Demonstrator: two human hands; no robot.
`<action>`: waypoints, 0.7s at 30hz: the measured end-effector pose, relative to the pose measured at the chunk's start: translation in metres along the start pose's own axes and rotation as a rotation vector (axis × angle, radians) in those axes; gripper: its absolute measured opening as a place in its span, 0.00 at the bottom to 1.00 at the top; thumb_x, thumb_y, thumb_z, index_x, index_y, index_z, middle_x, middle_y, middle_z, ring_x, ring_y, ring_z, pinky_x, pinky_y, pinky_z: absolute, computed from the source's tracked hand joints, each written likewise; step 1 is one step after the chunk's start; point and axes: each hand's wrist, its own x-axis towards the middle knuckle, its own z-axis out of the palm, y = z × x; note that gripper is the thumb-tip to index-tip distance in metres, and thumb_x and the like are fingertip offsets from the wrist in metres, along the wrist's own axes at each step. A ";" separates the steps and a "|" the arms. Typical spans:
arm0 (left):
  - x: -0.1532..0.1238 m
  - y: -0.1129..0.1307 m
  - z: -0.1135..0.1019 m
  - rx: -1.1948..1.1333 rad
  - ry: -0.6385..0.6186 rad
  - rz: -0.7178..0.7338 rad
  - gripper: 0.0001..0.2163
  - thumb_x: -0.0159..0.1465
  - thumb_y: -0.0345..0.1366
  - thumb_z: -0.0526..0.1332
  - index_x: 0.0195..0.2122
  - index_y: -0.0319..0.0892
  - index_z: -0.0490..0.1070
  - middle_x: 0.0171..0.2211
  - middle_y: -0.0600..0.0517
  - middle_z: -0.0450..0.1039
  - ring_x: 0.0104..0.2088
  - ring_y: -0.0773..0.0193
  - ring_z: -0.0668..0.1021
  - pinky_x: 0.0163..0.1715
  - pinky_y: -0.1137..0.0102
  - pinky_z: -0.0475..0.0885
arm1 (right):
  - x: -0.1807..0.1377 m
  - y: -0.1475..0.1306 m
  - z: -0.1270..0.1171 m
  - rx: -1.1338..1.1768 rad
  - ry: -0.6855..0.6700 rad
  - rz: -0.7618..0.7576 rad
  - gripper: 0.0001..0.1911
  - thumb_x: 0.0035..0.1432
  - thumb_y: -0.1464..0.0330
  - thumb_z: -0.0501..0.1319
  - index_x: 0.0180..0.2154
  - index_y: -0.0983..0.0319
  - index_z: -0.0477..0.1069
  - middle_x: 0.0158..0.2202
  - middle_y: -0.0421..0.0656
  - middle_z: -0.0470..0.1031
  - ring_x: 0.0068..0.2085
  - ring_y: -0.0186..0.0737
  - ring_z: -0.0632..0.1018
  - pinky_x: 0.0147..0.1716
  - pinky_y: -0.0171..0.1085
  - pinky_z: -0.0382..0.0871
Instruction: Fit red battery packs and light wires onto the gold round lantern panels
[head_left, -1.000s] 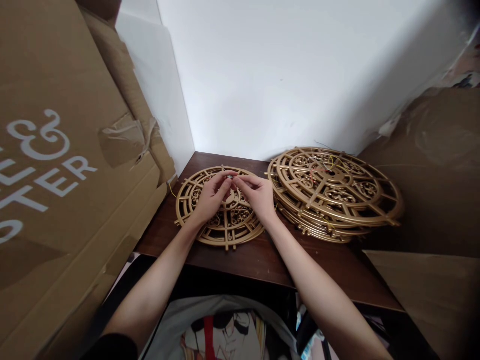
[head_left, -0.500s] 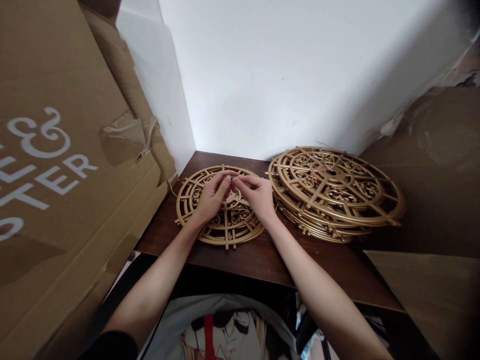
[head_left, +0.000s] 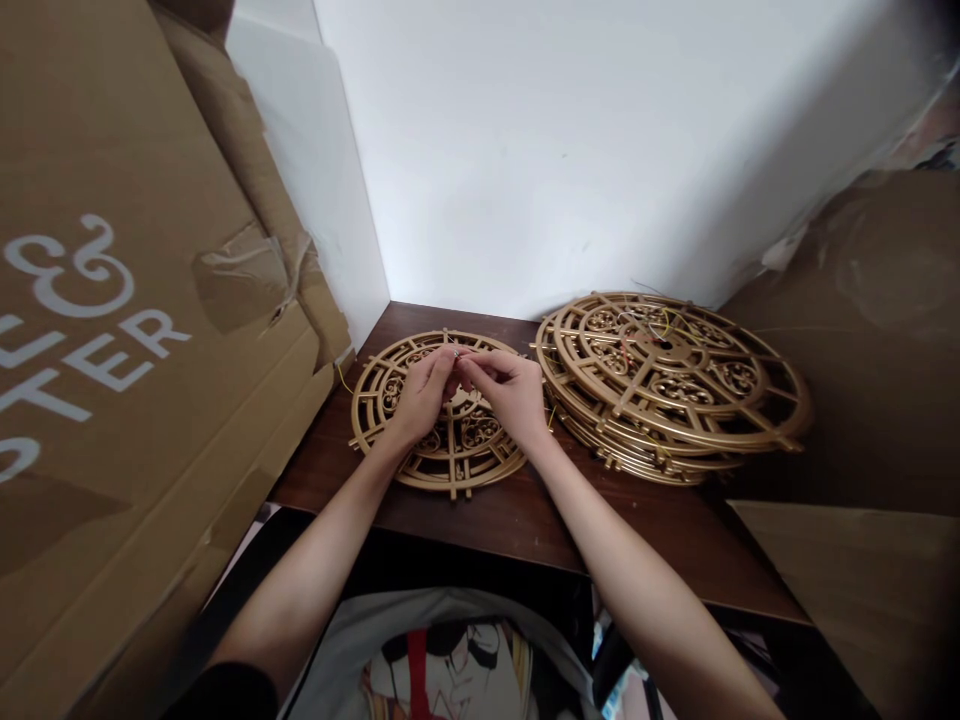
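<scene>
A single gold openwork disc [head_left: 382, 400] lies flat on the dark wooden table [head_left: 517, 520], left of centre. Both my hands hover over its middle, fingertips meeting. My left hand [head_left: 421, 397] is pinched, fingers curled together over the disc's hub. My right hand [head_left: 510, 393] is pinched too, its thumb and forefinger touching those of the left. Between the fingertips sits something tiny and pale that I cannot make out. The disc's centre is hidden under my hands.
A stack of several gold discs [head_left: 675, 385] with thin coloured wires at its hub stands at the right. A big cardboard box [head_left: 127, 330] with white lettering walls the left; brown cardboard [head_left: 870, 400] closes the right. A white wall [head_left: 562, 150] rises behind.
My fingertips have closed a little tighter together over the disc's hub, and the right hand has shifted slightly left. Nothing else has moved.
</scene>
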 end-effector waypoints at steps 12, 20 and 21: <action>0.002 0.001 0.005 0.119 0.042 -0.043 0.25 0.66 0.54 0.48 0.21 0.40 0.66 0.17 0.53 0.63 0.18 0.70 0.63 0.18 0.73 0.57 | 0.001 -0.006 -0.003 -0.053 -0.003 -0.042 0.09 0.57 0.64 0.63 0.30 0.62 0.80 0.22 0.39 0.75 0.22 0.31 0.70 0.25 0.32 0.63; 0.004 0.010 0.008 0.152 0.022 -0.060 0.22 0.65 0.50 0.51 0.21 0.40 0.65 0.17 0.54 0.65 0.18 0.70 0.64 0.17 0.74 0.56 | 0.002 -0.006 -0.002 -0.014 -0.009 0.028 0.11 0.56 0.63 0.63 0.29 0.63 0.79 0.19 0.38 0.72 0.20 0.30 0.67 0.22 0.31 0.59; 0.004 0.010 0.008 0.142 0.028 -0.072 0.21 0.65 0.49 0.51 0.21 0.40 0.64 0.17 0.54 0.65 0.17 0.70 0.63 0.17 0.74 0.56 | 0.002 -0.005 -0.002 0.003 -0.010 0.041 0.11 0.56 0.63 0.63 0.29 0.63 0.79 0.18 0.37 0.72 0.20 0.30 0.66 0.21 0.31 0.59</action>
